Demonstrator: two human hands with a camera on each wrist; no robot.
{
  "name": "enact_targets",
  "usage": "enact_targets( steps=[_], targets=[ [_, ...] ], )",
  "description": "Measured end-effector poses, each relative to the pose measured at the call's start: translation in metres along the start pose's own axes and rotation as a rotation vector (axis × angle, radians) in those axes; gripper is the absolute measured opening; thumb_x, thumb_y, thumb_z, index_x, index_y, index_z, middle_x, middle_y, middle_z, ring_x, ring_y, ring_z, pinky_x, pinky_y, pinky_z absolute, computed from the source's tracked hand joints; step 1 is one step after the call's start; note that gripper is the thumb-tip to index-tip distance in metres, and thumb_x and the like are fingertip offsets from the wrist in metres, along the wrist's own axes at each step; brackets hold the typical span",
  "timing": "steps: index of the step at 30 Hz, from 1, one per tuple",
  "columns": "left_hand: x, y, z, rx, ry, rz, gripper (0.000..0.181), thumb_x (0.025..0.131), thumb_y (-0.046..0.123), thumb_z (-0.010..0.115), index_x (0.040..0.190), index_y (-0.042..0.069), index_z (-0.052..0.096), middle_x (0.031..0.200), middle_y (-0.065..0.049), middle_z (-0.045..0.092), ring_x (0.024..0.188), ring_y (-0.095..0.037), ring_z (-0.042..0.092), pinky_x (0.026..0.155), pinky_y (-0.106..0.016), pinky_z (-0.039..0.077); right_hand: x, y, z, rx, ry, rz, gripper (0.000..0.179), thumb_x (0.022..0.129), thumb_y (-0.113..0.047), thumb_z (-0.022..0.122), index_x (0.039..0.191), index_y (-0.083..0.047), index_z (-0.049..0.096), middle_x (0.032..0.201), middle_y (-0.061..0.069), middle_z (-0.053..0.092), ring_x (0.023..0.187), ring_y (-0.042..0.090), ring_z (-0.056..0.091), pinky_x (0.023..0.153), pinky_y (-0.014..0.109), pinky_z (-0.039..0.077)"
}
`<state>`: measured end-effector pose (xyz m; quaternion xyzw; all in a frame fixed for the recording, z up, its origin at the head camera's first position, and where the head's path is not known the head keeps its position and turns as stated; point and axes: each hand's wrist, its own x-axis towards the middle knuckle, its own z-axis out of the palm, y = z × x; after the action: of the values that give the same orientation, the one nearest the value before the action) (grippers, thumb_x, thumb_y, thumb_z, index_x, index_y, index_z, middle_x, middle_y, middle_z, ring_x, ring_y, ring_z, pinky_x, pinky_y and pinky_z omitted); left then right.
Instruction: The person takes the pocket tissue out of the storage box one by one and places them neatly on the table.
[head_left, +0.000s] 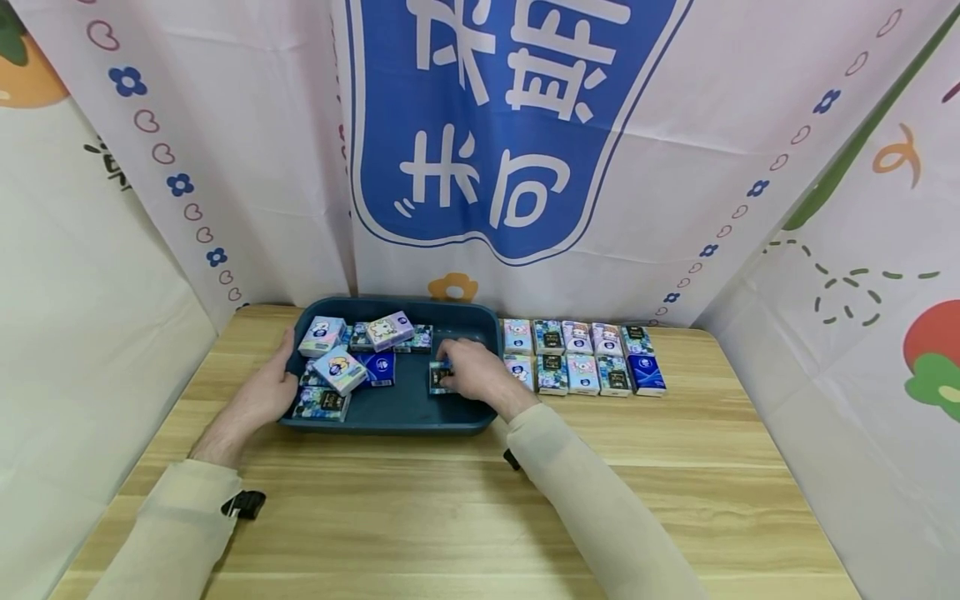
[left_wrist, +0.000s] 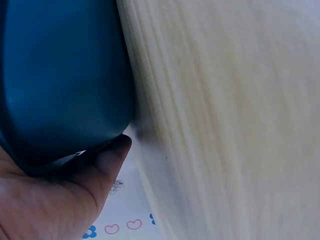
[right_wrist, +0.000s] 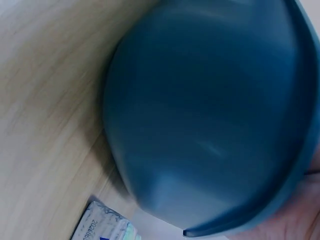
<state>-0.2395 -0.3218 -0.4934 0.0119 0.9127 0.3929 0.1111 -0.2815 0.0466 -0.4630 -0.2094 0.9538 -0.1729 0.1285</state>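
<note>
Small packs [head_left: 340, 369] lie heaped at the left end of the blue tray [head_left: 397, 427], some across others at odd angles, while one dark floral pack [head_left: 438, 380] sits apart on the right side of its floor. My right hand [head_left: 476, 372] reaches over the rim to that one, fingers and thumb bent about its right part, in what I take for a pinch. My left hand [head_left: 264, 395] lies against the tray's left end, probably to keep it from sliding while I work inside it. Beside the right end, a block of packs [head_left: 583, 375] lies in two rows of five on the wooden table [head_left: 450, 500], face up and close together, I suppose so that each is easy to see.

From the head I see the tray's inside; neither wrist view gives me that. The left wrist view has its outer wall instead, with one digit straight along it below the rim; whether the rest of that hand curls round, I can't tell. The right wrist view hides my fingertips behind the wall, yet shows printed digits on the side of a nearby pack [right_wrist: 102, 225], which I can't read from above.
</note>
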Motion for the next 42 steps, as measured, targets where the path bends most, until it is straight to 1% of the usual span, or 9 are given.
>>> enact_targets(
  steps=[8,15,23,25,28,31,33,37,42],
  targets=[
    [0.001,-0.002,0.001,-0.010,0.003,0.013,0.080,0.120,0.008,0.027,0.183,0.012,-0.024,0.190,-0.035,-0.015,0.177,-0.067,0.001,0.146,-0.081,0.007,-0.009,0.009,-0.007,0.182,0.020,-0.036,0.024,0.113,-0.008,0.076,0.137,-0.012,0.077,0.143,0.012,0.079,0.135,0.029,0.073,0.121,0.050,0.064],
    [0.003,-0.003,0.001,-0.022,0.000,0.023,0.081,0.120,0.006,0.027,0.183,0.011,-0.024,0.191,-0.034,-0.015,0.178,-0.066,-0.001,0.146,-0.080,0.006,-0.017,0.016,-0.011,0.351,0.060,-0.065,0.022,0.113,-0.011,0.077,0.135,-0.011,0.078,0.132,0.012,0.080,0.121,0.028,0.075,0.112,0.049,0.066],
    [0.003,-0.003,0.001,-0.021,0.000,0.023,0.081,0.120,0.006,0.027,0.183,0.011,-0.024,0.191,-0.034,-0.016,0.178,-0.066,-0.001,0.146,-0.080,0.006,-0.028,0.024,-0.012,0.565,0.132,-0.033,0.025,0.110,-0.010,0.079,0.135,-0.006,0.077,0.125,0.013,0.077,0.111,0.024,0.077,0.098,0.038,0.070],
    [0.003,-0.003,0.000,-0.023,-0.002,0.020,0.080,0.120,0.007,0.026,0.182,0.012,-0.024,0.191,-0.033,-0.016,0.178,-0.066,-0.002,0.146,-0.080,0.005,-0.033,0.026,-0.012,0.634,0.144,-0.016,0.026,0.110,-0.010,0.078,0.136,-0.005,0.076,0.123,0.014,0.075,0.107,0.023,0.076,0.094,0.038,0.072],
    [0.003,-0.003,0.000,-0.025,-0.003,0.019,0.080,0.121,0.007,0.026,0.182,0.012,-0.024,0.191,-0.033,-0.017,0.178,-0.066,-0.002,0.146,-0.080,0.005,-0.041,0.028,-0.014,0.711,0.161,0.007,0.027,0.111,-0.009,0.078,0.137,-0.004,0.074,0.122,0.013,0.073,0.102,0.022,0.075,0.095,0.046,0.075],
    [0.003,-0.002,0.000,-0.023,-0.003,0.017,0.080,0.121,0.007,0.026,0.182,0.011,-0.024,0.191,-0.034,-0.016,0.178,-0.066,-0.002,0.146,-0.080,0.006,-0.049,0.031,-0.016,0.743,0.183,0.017,0.028,0.111,-0.008,0.078,0.138,-0.004,0.074,0.122,0.013,0.073,0.102,0.019,0.074,0.099,0.054,0.075],
    [0.003,-0.002,0.000,-0.021,-0.004,0.017,0.080,0.121,0.007,0.026,0.182,0.011,-0.024,0.191,-0.034,-0.016,0.178,-0.066,-0.001,0.146,-0.080,0.006,-0.053,0.034,-0.017,0.755,0.197,0.017,0.028,0.111,-0.008,0.078,0.138,-0.003,0.073,0.122,0.014,0.073,0.103,0.020,0.074,0.099,0.053,0.075],
    [0.002,-0.002,0.000,-0.014,-0.003,0.013,0.080,0.121,0.007,0.026,0.183,0.012,-0.024,0.191,-0.034,-0.015,0.178,-0.066,-0.001,0.146,-0.080,0.006,-0.064,0.038,-0.022,0.769,0.216,0.025,0.029,0.110,-0.008,0.078,0.138,-0.003,0.073,0.124,0.014,0.073,0.106,0.023,0.075,0.093,0.040,0.075],
    [0.002,-0.001,0.000,-0.013,-0.002,0.013,0.080,0.120,0.007,0.027,0.183,0.011,-0.024,0.191,-0.035,-0.015,0.178,-0.066,0.000,0.146,-0.080,0.007,-0.079,0.046,-0.027,0.747,0.251,0.028,0.029,0.109,-0.011,0.079,0.137,-0.004,0.075,0.123,0.014,0.074,0.110,0.028,0.076,0.088,0.032,0.072]
  ],
)
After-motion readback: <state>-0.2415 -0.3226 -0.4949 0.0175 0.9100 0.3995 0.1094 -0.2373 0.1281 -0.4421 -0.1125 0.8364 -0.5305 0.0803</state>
